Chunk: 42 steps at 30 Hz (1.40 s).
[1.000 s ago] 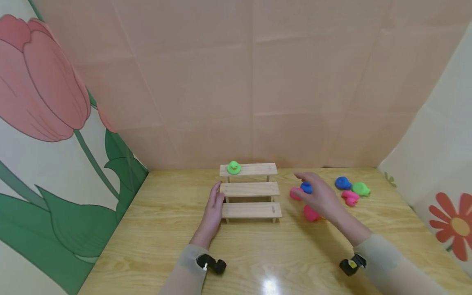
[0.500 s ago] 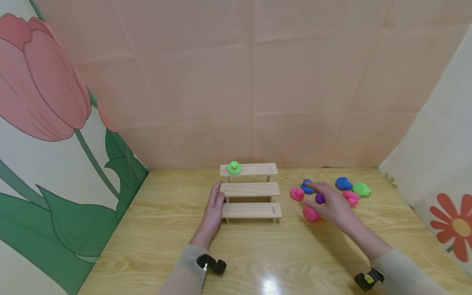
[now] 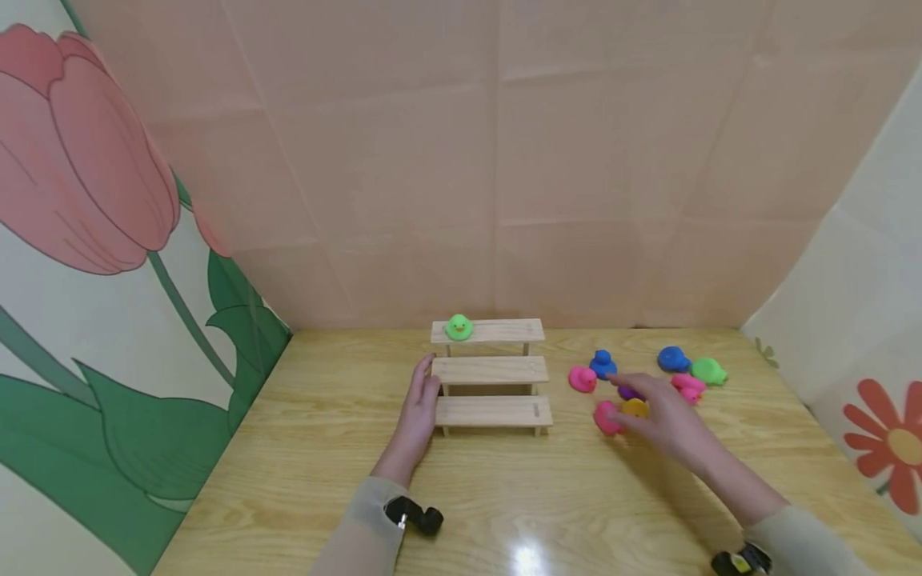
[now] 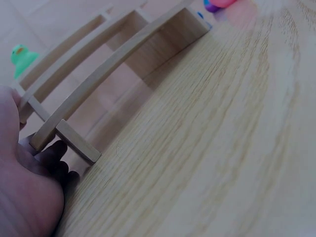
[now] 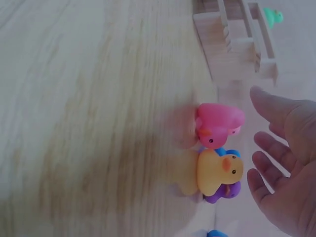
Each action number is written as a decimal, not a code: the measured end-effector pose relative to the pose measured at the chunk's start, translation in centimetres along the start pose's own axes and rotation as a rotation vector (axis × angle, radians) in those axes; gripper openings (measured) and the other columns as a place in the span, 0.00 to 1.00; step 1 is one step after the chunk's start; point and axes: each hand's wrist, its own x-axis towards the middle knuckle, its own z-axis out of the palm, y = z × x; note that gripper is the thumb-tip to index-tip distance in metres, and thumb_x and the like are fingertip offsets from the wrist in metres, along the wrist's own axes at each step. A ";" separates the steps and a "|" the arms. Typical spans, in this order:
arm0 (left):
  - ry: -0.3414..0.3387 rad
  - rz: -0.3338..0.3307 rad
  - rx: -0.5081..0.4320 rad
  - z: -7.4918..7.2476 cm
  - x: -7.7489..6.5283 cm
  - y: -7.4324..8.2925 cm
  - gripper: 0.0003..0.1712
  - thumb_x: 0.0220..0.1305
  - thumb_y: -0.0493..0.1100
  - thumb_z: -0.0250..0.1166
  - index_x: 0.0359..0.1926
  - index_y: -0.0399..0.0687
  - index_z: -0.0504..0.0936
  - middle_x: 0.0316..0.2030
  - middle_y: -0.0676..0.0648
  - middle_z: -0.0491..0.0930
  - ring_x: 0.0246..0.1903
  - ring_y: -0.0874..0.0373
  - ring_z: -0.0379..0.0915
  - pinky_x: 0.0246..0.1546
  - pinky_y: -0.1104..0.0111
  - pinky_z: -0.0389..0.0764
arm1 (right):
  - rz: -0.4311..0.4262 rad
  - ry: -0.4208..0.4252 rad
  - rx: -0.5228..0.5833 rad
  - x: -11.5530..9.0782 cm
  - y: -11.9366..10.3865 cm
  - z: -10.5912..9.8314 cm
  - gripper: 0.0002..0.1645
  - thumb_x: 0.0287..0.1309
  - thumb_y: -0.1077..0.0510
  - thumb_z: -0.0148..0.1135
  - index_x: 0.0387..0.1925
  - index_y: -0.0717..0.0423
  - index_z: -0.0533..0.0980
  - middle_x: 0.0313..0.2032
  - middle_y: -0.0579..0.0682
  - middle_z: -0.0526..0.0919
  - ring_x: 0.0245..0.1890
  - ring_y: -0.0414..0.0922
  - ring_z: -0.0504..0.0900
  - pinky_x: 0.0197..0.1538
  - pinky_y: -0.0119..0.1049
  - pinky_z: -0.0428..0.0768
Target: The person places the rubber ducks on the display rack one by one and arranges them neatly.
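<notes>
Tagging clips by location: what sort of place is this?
Probably a staged tabletop set, likely indoors: a creased pinkish-beige backdrop, a side panel printed with a tulip, and a wood-grain table bearing a three-tier wooden stand and toy ducks.

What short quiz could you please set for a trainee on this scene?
1. Multiple choice: What colour is the duck on the top step?
a) pink
b) green
c) blue
2. True or false: The right hand is holding something.
3. Fill in: In the head view, the left hand is at the stand's ____ end.

Key: 1. b, green. 2. False, its fingers are spread with nothing between them in the right wrist view. 3. left.
</notes>
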 end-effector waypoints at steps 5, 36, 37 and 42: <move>0.002 0.002 0.002 0.0 0.0 -0.1 0.30 0.88 0.66 0.48 0.84 0.79 0.61 0.85 0.44 0.60 0.84 0.40 0.51 0.83 0.38 0.51 | 0.035 -0.032 0.021 -0.5 0.5 -0.1 0.38 0.64 0.51 0.83 0.69 0.64 0.80 0.61 0.65 0.86 0.59 0.67 0.85 0.63 0.72 0.79; -0.001 0.008 0.000 0.1 0.1 -0.3 0.34 0.88 0.67 0.47 0.87 0.70 0.60 0.85 0.44 0.58 0.85 0.41 0.49 0.83 0.38 0.50 | 0.037 -0.118 0.026 -1.3 2.4 0.9 0.42 0.57 0.52 0.88 0.70 0.60 0.81 0.66 0.64 0.83 0.65 0.73 0.77 0.65 0.76 0.75; -0.003 0.009 0.001 0.1 0.1 -0.3 0.34 0.88 0.67 0.47 0.87 0.70 0.59 0.85 0.44 0.58 0.85 0.41 0.49 0.83 0.38 0.50 | 0.035 -0.117 0.026 -1.3 2.5 0.9 0.42 0.57 0.52 0.88 0.70 0.60 0.81 0.66 0.64 0.83 0.65 0.73 0.78 0.65 0.76 0.75; -0.008 0.010 0.007 0.1 0.1 -0.2 0.34 0.88 0.67 0.46 0.87 0.72 0.59 0.86 0.43 0.58 0.84 0.40 0.49 0.83 0.38 0.51 | 0.005 -0.108 0.028 -1.2 2.6 1.0 0.41 0.57 0.54 0.88 0.69 0.61 0.81 0.64 0.62 0.85 0.64 0.70 0.79 0.65 0.73 0.77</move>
